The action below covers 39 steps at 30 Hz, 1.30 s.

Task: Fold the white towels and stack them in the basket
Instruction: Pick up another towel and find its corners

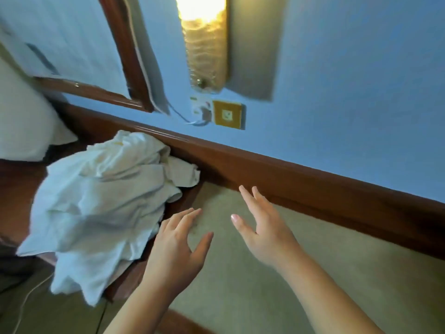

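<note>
A crumpled heap of white towels (101,203) lies on a dark wooden surface (21,189) at the left, part of it hanging over the edge. My left hand (178,247) is held out just right of the heap with fingers spread and straight, holding nothing. My right hand (262,225) is stretched forward beside it, fingers straight, also empty. Both hands hover over a pale beige panel (240,273). No basket is in view.
A dark wooden rail (313,179) runs along the blue wall behind the hands. A lit wall lamp (204,42) and a brass socket plate (227,114) with a plugged-in charger (201,112) sit above it. A mirror frame (125,54) and a white pillow (21,126) are at the left.
</note>
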Each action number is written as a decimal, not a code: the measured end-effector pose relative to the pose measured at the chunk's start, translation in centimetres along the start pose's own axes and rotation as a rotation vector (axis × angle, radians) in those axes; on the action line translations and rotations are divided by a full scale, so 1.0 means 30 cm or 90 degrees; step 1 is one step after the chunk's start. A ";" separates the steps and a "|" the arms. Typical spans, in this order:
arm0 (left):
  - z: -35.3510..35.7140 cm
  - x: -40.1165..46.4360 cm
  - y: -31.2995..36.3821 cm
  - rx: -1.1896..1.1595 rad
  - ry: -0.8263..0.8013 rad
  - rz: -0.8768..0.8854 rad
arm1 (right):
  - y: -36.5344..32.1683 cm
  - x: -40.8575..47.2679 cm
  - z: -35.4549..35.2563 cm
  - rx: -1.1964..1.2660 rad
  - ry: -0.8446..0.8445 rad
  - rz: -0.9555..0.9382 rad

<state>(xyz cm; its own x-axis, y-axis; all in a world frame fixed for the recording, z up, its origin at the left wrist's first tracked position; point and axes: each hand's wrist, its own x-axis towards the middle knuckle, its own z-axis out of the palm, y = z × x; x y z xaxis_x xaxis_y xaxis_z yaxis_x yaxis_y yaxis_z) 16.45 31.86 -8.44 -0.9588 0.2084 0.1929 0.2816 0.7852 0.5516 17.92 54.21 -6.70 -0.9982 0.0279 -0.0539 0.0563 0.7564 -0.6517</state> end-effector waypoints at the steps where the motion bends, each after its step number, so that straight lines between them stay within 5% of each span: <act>1: -0.063 -0.010 -0.081 0.001 0.022 -0.031 | -0.083 0.046 0.067 -0.005 -0.032 -0.025; 13: -0.470 0.101 -0.770 0.085 0.084 -0.315 | -0.720 0.508 0.638 -0.177 -0.248 -0.147; 29: -0.462 0.560 -1.029 0.229 -0.001 -0.213 | -0.918 1.016 0.833 -0.379 -0.148 -0.190; 34: -0.463 0.592 -0.995 0.141 0.046 -0.214 | -0.937 0.979 0.706 -0.210 -0.028 -0.229; 39: -0.501 0.674 -0.846 -0.143 0.151 -0.135 | -0.938 0.935 0.457 0.025 0.096 -0.220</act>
<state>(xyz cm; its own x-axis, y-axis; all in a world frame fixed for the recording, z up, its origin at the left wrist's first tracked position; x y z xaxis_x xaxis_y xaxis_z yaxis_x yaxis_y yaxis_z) -9.55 7.37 -6.35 -0.9691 -0.1054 0.2232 0.1045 0.6439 0.7579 -11.34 24.75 -0.26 -0.9502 -0.1264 0.2850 -0.2868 0.7128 -0.6401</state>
